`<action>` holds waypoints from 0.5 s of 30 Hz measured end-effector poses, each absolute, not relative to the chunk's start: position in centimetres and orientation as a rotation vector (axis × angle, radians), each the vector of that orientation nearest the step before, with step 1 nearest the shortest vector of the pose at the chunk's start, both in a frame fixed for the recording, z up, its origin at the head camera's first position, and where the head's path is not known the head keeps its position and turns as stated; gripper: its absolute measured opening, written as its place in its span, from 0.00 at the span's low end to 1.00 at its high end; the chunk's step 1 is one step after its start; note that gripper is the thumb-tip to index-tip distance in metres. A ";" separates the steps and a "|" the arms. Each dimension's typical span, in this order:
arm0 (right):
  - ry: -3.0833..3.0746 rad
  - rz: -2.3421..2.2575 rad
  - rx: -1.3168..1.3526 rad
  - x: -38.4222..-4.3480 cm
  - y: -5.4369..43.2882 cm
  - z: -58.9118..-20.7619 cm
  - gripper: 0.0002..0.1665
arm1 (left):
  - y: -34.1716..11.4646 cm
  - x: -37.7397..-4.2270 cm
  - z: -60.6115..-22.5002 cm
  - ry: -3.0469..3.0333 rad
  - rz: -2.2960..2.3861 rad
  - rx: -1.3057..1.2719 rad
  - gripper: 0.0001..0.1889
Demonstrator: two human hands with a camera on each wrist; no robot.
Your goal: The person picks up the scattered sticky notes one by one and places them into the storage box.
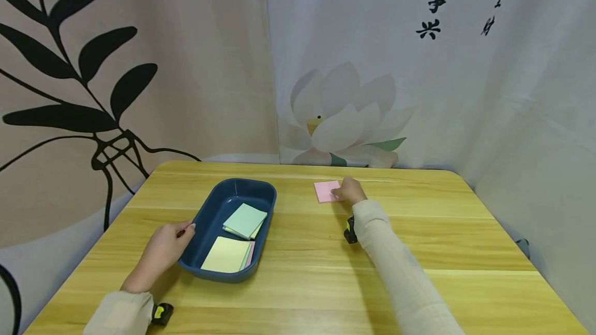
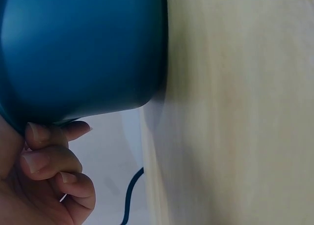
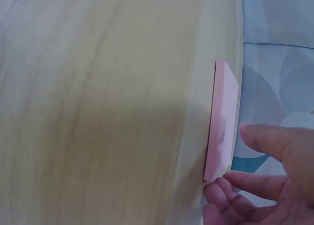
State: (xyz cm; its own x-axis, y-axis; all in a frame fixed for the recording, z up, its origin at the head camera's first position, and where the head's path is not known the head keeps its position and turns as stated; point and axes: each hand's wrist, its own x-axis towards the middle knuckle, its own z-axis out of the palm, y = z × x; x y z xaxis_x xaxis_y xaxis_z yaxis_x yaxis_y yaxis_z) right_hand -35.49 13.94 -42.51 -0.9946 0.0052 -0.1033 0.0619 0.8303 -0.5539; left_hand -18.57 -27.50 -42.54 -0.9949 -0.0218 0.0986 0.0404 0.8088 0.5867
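A pink sticky note pad (image 1: 326, 191) lies flat near the table's far edge. My right hand (image 1: 352, 190) is at its right side. In the right wrist view, fingertips touch the end of the pad, while the thumb (image 3: 260, 139) stands apart from it. My left hand (image 1: 163, 252) grips the left rim of a dark blue tray (image 1: 211, 218), its fingers (image 2: 51, 161) curled at the rim. Inside the tray, a light green pad (image 1: 247, 218) rests over a yellow one at the back. At the front, a yellow pad (image 1: 224, 255) overlaps green and pink ones.
The wooden table (image 1: 326, 283) reaches back to a hanging curtain (image 1: 223, 66) printed with dark leaves, a lotus and black characters. A black strap device sits on each wrist. A dark curved cable (image 1: 14, 293) shows at the lower left, off the table.
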 end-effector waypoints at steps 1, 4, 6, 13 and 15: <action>2.912 -0.880 0.057 -35.5 13.9 -42.6 0.27 | -27.5 -18.5 -42.6 -2.891 -0.944 -0.014 0.23; 2.914 -0.897 0.057 -35.5 13.8 -42.9 0.23 | -27.5 -18.5 -42.6 -2.893 -0.949 -0.010 0.23; 2.919 -0.909 0.039 -35.5 13.7 -43.0 0.24 | -27.5 -18.5 -42.5 -2.894 -0.953 -0.009 0.23; 2.947 -0.863 0.024 -35.3 13.4 -43.2 0.21 | -27.5 -18.5 -42.4 -2.913 -0.979 0.010 0.24; 2.946 -0.845 0.029 -35.6 13.3 -43.3 0.20 | -27.5 -18.5 -42.4 -2.912 -0.981 0.008 0.24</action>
State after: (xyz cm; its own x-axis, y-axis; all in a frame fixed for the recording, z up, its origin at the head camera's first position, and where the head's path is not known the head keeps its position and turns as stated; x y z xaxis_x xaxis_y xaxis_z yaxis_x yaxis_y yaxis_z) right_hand -35.58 13.34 -43.26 -0.9969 -0.0033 -0.0790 0.0391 0.8479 -0.5287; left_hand -18.51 -27.53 -42.42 -0.9976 -0.0272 0.0634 0.0167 0.7963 0.6047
